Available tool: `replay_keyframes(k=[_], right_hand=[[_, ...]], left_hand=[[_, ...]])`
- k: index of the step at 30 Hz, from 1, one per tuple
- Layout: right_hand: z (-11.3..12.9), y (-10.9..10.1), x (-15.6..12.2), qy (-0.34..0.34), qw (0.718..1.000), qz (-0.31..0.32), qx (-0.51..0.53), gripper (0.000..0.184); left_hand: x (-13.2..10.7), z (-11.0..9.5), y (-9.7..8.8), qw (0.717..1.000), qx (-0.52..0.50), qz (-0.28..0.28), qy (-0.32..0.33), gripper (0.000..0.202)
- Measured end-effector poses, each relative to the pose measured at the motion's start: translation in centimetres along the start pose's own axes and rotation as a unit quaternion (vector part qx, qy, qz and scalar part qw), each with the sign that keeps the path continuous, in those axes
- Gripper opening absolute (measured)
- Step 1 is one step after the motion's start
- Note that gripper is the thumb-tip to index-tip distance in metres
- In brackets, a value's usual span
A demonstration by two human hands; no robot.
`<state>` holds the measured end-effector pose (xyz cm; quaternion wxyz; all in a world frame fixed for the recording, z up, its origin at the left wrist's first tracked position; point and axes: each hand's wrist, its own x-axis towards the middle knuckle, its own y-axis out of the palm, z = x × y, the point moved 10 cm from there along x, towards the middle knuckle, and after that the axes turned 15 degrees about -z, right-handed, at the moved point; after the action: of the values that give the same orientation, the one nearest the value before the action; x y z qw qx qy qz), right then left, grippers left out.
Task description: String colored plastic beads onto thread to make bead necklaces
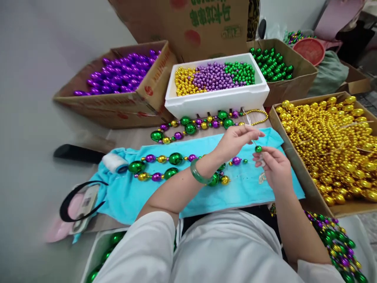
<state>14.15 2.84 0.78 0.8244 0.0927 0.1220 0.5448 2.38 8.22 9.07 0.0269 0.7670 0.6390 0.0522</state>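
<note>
My left hand (pixel 240 137), with a green bangle (pixel 198 172) on its wrist, pinches a thin thread or needle. This thin line runs down to a small shiny green bead (pixel 258 149). My right hand (pixel 273 163) has its fingertips closed at that bead, lower and to the right. Beneath both hands lies a turquoise towel (pixel 235 196). On it, a string of green, purple and gold beads (pixel 176 158) forms two rows, partly hidden by my left forearm. A purple bead (pixel 236 160) and a tiny green bead (pixel 245 161) end the upper row.
Behind the towel lies a finished-looking bead strand (pixel 190 129). A white foam box (pixel 218 103) holds sorted small beads. Cardboard boxes contain purple beads (pixel 118 74), green beads (pixel 272 63) and gold bead strings (pixel 324 149). A thread spool (pixel 113 163) and black headband (pixel 66 206) are left.
</note>
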Motion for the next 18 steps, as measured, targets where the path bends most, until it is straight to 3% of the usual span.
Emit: replay_keyframes(k=[5, 9, 12, 15, 18], right_hand=[[3.7, -1.0, 0.6, -0.122, 0.98, 0.007, -0.155, 0.034], [4.0, 0.8, 0.5, -0.079, 0.984, 0.08, -0.135, 0.027], [3.7, 1.6, 0.5, -0.063, 0.988, 0.091, -0.107, 0.014], [4.1, 1.6, 0.6, -0.075, 0.991, 0.07, -0.09, 0.013], [5.5, 1.6, 0.5, -0.092, 0.99, 0.048, -0.09, 0.012]], left_hand=[[0.4, -2.0, 1.1, 1.0, 0.019, 0.011, -0.008, 0.021], [0.5, -3.8, 2.2, 0.999, 0.015, 0.03, 0.008, 0.022], [0.6, -4.4, 2.3, 0.999, 0.016, 0.027, 0.025, 0.024], [0.3, -3.1, 1.8, 1.0, -0.001, 0.025, 0.015, 0.024], [-1.3, 1.2, 2.8, 0.991, -0.005, 0.112, -0.072, 0.024]])
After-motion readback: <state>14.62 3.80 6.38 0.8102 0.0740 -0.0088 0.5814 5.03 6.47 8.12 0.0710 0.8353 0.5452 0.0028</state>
